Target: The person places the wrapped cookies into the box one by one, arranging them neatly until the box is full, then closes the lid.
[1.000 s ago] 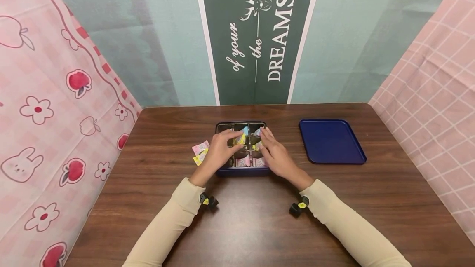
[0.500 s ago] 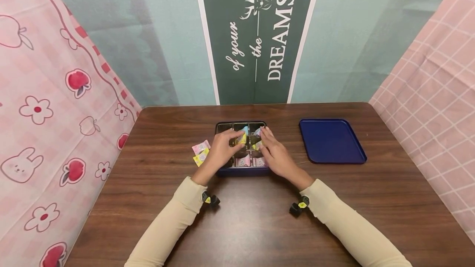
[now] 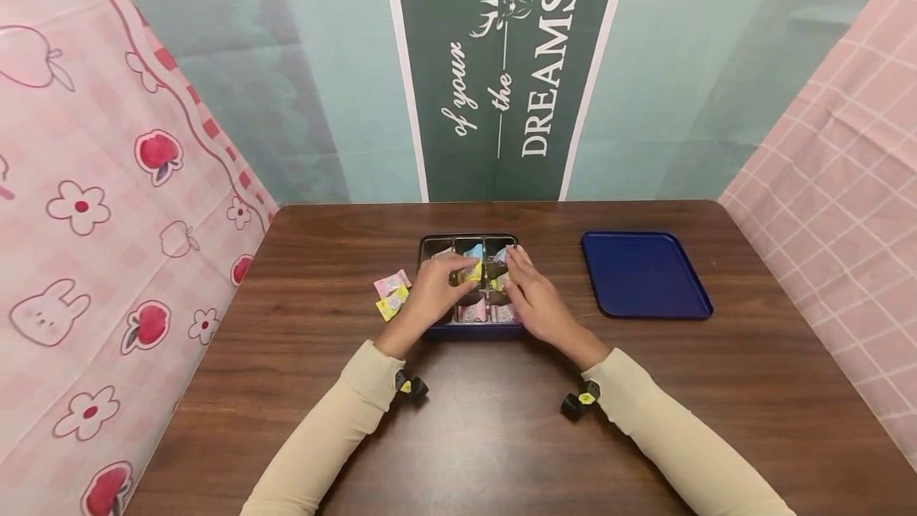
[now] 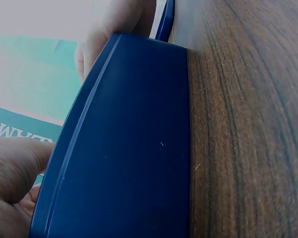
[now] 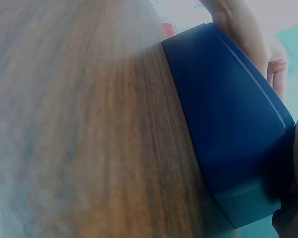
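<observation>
A blue box (image 3: 469, 331) with a black divided insert stands on the table, wrapped sweets in its compartments. My left hand (image 3: 432, 291) reaches over the box's left side and pinches a yellow wrapped sweet (image 3: 472, 270) at the middle compartment between thumb and fingers. My right hand (image 3: 540, 302) rests along the right rim, fingers extended, thumb near another yellow sweet (image 3: 499, 283). Pink sweets (image 3: 472, 310) lie in the front row, a light-blue sweet (image 3: 474, 252) in the back row. Both wrist views show the box's outer wall (image 4: 124, 139); the sweets are hidden there.
Left of the box lie a pink packet (image 3: 391, 283) and a yellow packet (image 3: 392, 304) on the wooden table (image 3: 473, 428). A flat blue lid-like tray (image 3: 648, 275) lies to the right. Patterned cloths hang behind and at both sides.
The head view has shifted slightly, so the scene sits a little further right. The left hand has barely moved, still at the yellow sweet; the right hand stays on the rim.
</observation>
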